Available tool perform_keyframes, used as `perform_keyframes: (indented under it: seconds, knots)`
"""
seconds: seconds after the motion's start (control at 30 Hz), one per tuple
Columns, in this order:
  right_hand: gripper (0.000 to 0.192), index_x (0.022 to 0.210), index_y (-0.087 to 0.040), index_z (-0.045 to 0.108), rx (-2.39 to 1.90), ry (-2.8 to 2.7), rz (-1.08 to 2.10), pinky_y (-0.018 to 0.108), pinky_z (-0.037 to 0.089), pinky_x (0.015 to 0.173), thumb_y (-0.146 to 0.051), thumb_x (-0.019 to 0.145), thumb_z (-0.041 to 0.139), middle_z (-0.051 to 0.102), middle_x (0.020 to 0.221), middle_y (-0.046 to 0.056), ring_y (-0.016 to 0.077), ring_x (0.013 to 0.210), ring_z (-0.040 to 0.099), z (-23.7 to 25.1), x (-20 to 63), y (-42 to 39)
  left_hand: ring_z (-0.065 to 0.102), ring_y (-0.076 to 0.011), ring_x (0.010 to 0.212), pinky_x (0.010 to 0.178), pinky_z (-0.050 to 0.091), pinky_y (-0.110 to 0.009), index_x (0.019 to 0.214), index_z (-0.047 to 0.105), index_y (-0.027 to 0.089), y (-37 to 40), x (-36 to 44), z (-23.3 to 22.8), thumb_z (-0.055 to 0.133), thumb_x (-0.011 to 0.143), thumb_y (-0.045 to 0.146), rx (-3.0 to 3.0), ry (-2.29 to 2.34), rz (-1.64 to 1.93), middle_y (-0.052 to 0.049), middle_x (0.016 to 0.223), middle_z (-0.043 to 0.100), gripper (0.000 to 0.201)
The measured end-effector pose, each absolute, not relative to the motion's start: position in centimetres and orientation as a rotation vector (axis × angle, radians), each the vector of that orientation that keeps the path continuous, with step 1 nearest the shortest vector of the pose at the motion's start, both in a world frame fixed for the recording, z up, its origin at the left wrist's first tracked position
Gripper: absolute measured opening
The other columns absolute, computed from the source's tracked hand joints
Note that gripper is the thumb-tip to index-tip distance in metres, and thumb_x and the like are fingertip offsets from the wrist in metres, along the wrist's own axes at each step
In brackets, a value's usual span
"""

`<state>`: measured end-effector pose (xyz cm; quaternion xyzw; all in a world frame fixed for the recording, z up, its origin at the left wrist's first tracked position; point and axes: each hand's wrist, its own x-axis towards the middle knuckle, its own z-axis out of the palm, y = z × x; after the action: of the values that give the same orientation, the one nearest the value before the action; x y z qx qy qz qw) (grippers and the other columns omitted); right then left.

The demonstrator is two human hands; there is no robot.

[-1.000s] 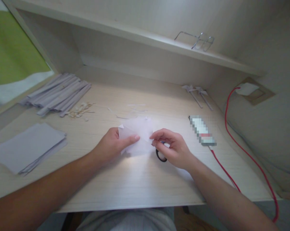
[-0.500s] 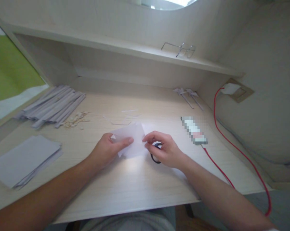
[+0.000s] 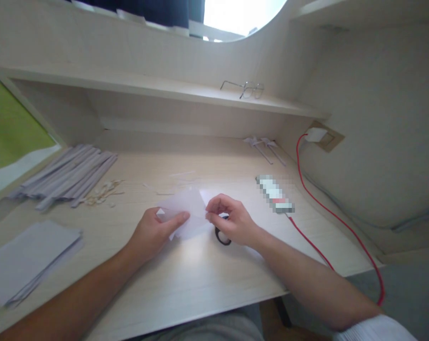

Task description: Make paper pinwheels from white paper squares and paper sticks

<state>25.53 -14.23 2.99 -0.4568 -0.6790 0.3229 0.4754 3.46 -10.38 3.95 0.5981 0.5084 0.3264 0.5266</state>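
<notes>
A sheet of white paper (image 3: 191,208) is held above the middle of the desk. My left hand (image 3: 160,229) grips its left side, thumb on top and fingers underneath. At the paper's right edge, my right hand (image 3: 232,218) pinches a corner between thumb and fingertips. Beneath the right hand a dark ring, which looks like a scissors handle (image 3: 222,237), shows on the desk; the rest of it is hidden. Thin paper strips (image 3: 180,174) lie just beyond the sheet.
Rolled paper sticks (image 3: 70,175) and small scraps (image 3: 104,192) lie at the left, with a paper stack (image 3: 32,260) nearer. Two paper pinwheels (image 3: 260,144) rest at the back right. A phone (image 3: 275,194) with a red cable (image 3: 312,246) lies right. Glasses (image 3: 251,90) sit on the shelf.
The head view has tilted up and shifted a little, so the desk items appear lower and further left. Both hands keep their hold on the paper, with little visible movement.
</notes>
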Motion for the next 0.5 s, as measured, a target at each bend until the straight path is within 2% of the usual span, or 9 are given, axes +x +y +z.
perform_keyframes:
  seconds: [0.2, 0.33, 0.5]
  knots:
    - [0.007, 0.089, -0.019, 0.064, -1.127, -1.665, 0.763, 0.026, 0.051, 0.068, -0.013, 0.085, 0.067, 0.066, 0.078, -0.001, 0.0124, 0.071, 0.062, 3.4, 25.2, -14.5, 0.065, -0.0179, 0.063, 0.059, 0.049, -0.025, 0.078, 0.073, 0.015, -10.0, 3.6, 3.9, 0.084, 0.071, 0.045, 1.347, 1.126, 0.815, -0.003, 0.073, 0.076, 0.033]
    - [0.006, 0.086, -0.019, 0.067, -1.185, -1.681, 0.694, 0.025, 0.05, 0.067, -0.013, 0.086, 0.066, 0.067, 0.078, 0.0, 0.013, 0.072, 0.062, 3.7, 25.4, -14.5, 0.057, -0.0143, 0.052, 0.05, 0.043, -0.023, 0.067, 0.068, 0.015, -9.7, 3.7, 3.8, 0.084, 0.067, 0.046, 1.323, 1.169, 0.889, 0.0, 0.058, 0.067, 0.034]
    - [0.006, 0.082, -0.018, 0.068, -1.302, -1.719, 0.646, 0.024, 0.048, 0.066, -0.016, 0.086, 0.064, 0.069, 0.076, 0.001, 0.0131, 0.07, 0.063, 4.5, 26.3, -14.2, 0.059, -0.0167, 0.055, 0.052, 0.044, -0.025, 0.069, 0.07, 0.014, -9.8, 3.3, 4.2, 0.083, 0.068, 0.045, 1.319, 1.221, 0.938, -0.002, 0.062, 0.069, 0.034]
